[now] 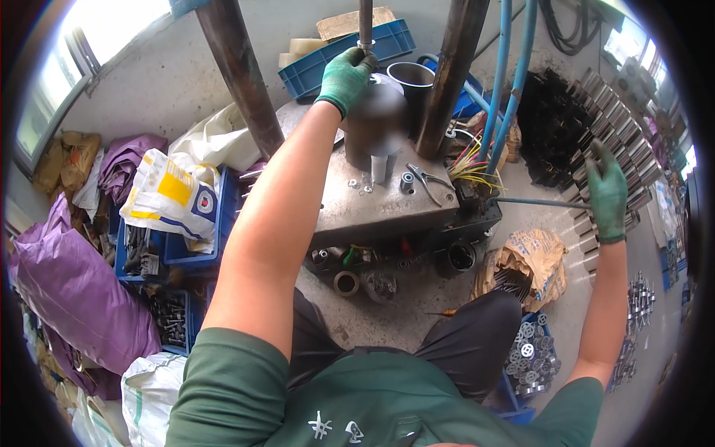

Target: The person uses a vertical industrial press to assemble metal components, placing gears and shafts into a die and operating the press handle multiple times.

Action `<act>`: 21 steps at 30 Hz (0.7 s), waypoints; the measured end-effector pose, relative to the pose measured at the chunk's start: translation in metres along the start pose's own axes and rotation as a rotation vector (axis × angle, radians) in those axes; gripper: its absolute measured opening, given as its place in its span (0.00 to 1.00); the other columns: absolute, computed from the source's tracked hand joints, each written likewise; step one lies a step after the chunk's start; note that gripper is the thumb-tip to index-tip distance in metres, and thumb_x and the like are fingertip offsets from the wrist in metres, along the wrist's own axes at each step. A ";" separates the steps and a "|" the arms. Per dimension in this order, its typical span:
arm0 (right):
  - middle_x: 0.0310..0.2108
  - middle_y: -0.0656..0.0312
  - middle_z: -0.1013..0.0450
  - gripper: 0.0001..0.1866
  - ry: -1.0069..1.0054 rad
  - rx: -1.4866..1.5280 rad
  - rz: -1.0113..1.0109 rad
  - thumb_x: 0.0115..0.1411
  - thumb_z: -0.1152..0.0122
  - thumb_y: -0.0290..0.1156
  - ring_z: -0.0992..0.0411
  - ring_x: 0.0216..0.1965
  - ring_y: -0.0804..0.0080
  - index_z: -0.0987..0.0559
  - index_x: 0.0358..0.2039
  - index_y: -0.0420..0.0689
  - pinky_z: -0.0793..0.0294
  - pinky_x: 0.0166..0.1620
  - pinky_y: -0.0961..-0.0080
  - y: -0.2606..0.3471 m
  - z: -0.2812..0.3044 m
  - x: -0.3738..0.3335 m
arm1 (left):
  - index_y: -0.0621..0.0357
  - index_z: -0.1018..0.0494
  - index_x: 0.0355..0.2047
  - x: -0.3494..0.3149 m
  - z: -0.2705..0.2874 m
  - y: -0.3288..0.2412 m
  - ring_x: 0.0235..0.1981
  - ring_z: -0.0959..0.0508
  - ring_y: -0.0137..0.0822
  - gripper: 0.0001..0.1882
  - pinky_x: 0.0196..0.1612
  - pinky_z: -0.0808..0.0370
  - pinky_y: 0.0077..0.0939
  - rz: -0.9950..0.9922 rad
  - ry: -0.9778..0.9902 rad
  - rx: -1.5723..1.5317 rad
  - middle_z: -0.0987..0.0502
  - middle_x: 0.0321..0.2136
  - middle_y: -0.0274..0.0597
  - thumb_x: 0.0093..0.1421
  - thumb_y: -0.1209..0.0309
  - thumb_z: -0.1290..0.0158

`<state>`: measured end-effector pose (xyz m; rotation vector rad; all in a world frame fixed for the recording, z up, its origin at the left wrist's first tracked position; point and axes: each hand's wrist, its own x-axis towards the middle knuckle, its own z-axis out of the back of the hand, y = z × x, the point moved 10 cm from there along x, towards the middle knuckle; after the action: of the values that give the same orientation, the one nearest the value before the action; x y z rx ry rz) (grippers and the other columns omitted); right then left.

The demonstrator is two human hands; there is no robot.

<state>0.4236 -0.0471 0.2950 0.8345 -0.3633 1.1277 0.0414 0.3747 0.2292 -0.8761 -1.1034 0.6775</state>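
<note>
1. Where a dark upright rod [366,21] ends above the counter [357,216], a small pale ring [366,45] sits at its lower tip.
2. The left grip [344,80], gloved in green, has its fingers bent close against this ring; I cannot tell whether they pinch it.
3. Just below, a thick cylinder [363,132], partly blurred, stands on the counter, with a slim grey tube [378,170] upright in front.
4. Near that tube lie small clear-looking rings [367,188], a short metal sleeve [407,183] and pliers [426,181] with spread handles.
5. Out to the right, the right grip [608,195], also gloved, is at the end of a thin lever [542,202], fingers pointing up; whether it closes around it, I cannot tell.
6. Farther out are a brown paper sack [542,257], metal wheels [527,349] and, leftward, a purple sack [78,290].
</note>
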 end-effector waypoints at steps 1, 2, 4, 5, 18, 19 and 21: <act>0.54 0.56 0.19 0.25 0.052 0.022 -0.002 0.70 0.37 0.31 0.22 0.45 0.75 0.22 0.67 0.47 0.18 0.50 0.73 -0.005 0.000 -0.018 | 0.61 0.19 0.53 -0.001 0.002 -0.001 0.38 0.19 0.29 0.15 0.46 0.22 0.26 -0.001 -0.005 0.010 0.14 0.39 0.39 0.72 0.65 0.40; 0.53 0.53 0.18 0.25 0.240 -0.083 -0.119 0.68 0.37 0.30 0.20 0.45 0.71 0.22 0.65 0.46 0.18 0.49 0.70 -0.005 -0.006 -0.043 | 0.62 0.19 0.52 -0.002 0.006 0.000 0.36 0.20 0.27 0.14 0.45 0.23 0.25 -0.009 -0.015 0.012 0.15 0.37 0.37 0.73 0.65 0.41; 0.50 0.48 0.17 0.24 0.535 -0.184 -0.134 0.63 0.38 0.27 0.18 0.43 0.64 0.20 0.61 0.43 0.18 0.48 0.66 0.010 -0.011 -0.111 | 0.62 0.19 0.51 -0.001 0.010 -0.001 0.35 0.22 0.26 0.14 0.43 0.23 0.23 -0.032 -0.022 0.032 0.17 0.35 0.36 0.74 0.65 0.42; 0.47 0.46 0.17 0.23 0.648 -0.135 -0.118 0.61 0.39 0.27 0.17 0.42 0.60 0.18 0.58 0.42 0.18 0.47 0.64 0.021 -0.018 -0.141 | 0.62 0.19 0.51 -0.001 0.012 -0.001 0.35 0.22 0.26 0.14 0.43 0.23 0.23 -0.042 -0.024 0.059 0.17 0.35 0.36 0.74 0.65 0.42; 0.43 0.44 0.17 0.17 0.797 0.026 -0.241 0.58 0.41 0.28 0.17 0.45 0.47 0.14 0.46 0.36 0.19 0.52 0.59 0.035 -0.029 -0.197 | 0.62 0.19 0.50 -0.003 0.003 0.000 0.34 0.22 0.24 0.14 0.42 0.24 0.22 0.011 0.010 -0.050 0.17 0.35 0.33 0.73 0.64 0.41; 0.43 0.44 0.17 0.17 0.799 0.004 -0.201 0.58 0.41 0.28 0.17 0.45 0.47 0.14 0.46 0.36 0.19 0.52 0.59 0.039 -0.029 -0.197 | 0.62 0.19 0.49 -0.001 0.004 0.002 0.34 0.22 0.24 0.14 0.42 0.24 0.22 0.010 0.011 -0.058 0.17 0.35 0.33 0.73 0.64 0.41; 0.43 0.44 0.17 0.17 0.806 -0.042 -0.122 0.57 0.40 0.28 0.18 0.45 0.46 0.14 0.46 0.37 0.19 0.53 0.59 0.045 -0.029 -0.195 | 0.61 0.19 0.48 -0.001 0.003 0.001 0.34 0.22 0.23 0.14 0.42 0.23 0.22 0.008 0.015 -0.078 0.17 0.35 0.33 0.73 0.63 0.41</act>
<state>0.2983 -0.1436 0.1682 0.3075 0.3293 1.2382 0.0380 0.3756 0.2286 -0.9517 -1.1194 0.6371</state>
